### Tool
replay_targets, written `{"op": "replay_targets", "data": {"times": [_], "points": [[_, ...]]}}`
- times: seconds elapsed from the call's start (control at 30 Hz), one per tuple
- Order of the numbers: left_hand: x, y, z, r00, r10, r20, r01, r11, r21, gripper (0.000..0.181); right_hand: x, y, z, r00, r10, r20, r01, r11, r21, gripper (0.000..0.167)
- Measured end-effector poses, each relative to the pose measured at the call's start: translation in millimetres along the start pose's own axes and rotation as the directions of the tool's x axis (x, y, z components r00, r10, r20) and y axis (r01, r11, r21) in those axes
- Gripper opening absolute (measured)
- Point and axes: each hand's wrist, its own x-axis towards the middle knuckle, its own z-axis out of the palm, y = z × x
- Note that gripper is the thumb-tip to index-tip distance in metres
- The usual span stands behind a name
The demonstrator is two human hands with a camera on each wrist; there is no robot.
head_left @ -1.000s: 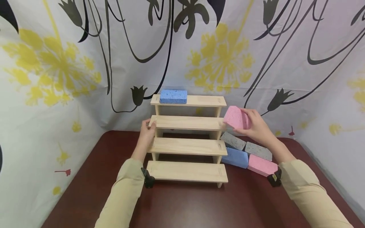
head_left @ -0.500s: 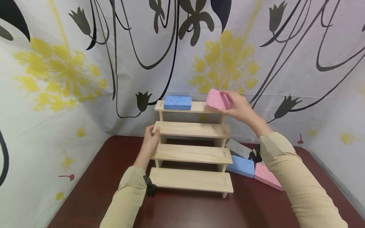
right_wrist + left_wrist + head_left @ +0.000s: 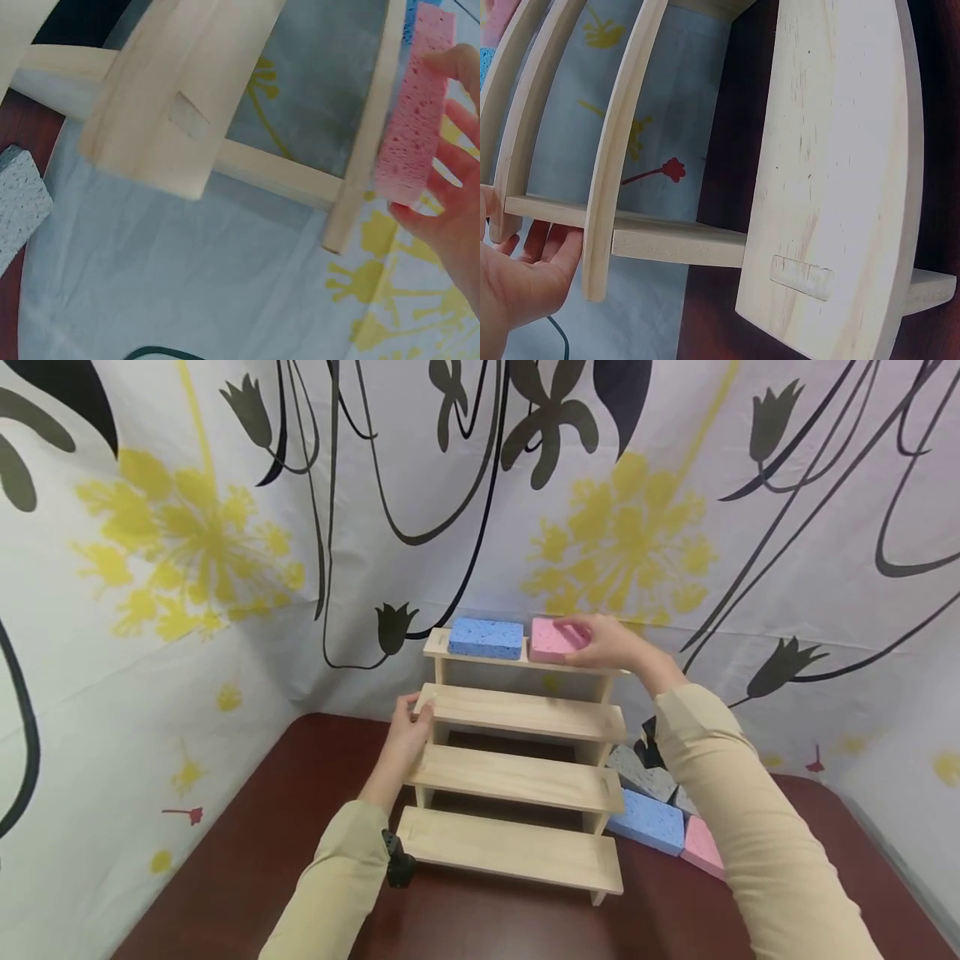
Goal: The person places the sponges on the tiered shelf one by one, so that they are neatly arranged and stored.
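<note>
Lying between the right fingers [image 3: 456,63] — pink sponge [image 3: 415,120].

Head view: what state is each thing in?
Wooden rack, upright on the table
Left hand, holding the rack's left side
Right hand, gripping the upper pink sponge
Upper pink sponge, held at the top tier
Upper blue sponge, on the top tier
Lower blue sponge, on the table
Lower pink sponge, partly hidden
Gray sponges, partly hidden

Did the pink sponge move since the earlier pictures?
Yes. In the head view, the pink sponge went up and left, from beside the wooden rack's right end to its top shelf, close beside the blue sponge.
</note>
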Motion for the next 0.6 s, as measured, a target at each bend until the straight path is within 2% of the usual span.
{"op": "replay_targets", "data": {"times": [0.13, 0.27, 0.37, 0.5, 0.6], "points": [[-7.0, -2.6, 0.3, 1.0, 0.005, -0.011, -0.004, 1.0, 0.023, 0.047, -4.2, 8, 11, 0.998, 0.021, 0.051, -0.023, 0.999, 0.037, 0.055], [-9.0, -3.0, -0.4, 1.0, 0.018, -0.016, -0.017, 0.999, 0.032, 0.047, -8.4, 10, 14, 0.999, 0.003, 0.048, -0.007, 0.997, 0.078, 0.054], [-7.2, -2.3, -0.3, 1.0, 0.024, -0.012, -0.023, 0.999, 0.031, 0.048, -11.2, 8, 14, 1.0, -0.027, 0.002, 0.027, 1.0, 0.001, 0.056], [-3.8, -0.9, 1.5, 1.0, 0.011, -0.005, -0.011, 1.0, 0.019, 0.047, -18.9, 8, 18, 0.991, -0.09, -0.101, 0.067, 0.976, -0.209, 0.067], [-0.1, 1.8, 3.6, 1.0, 0.003, -0.001, -0.003, 1.0, 0.012, 0.047, -29.5, 15, 22, 0.98, -0.091, -0.178, 0.05, 0.973, -0.226, 0.082]]}}
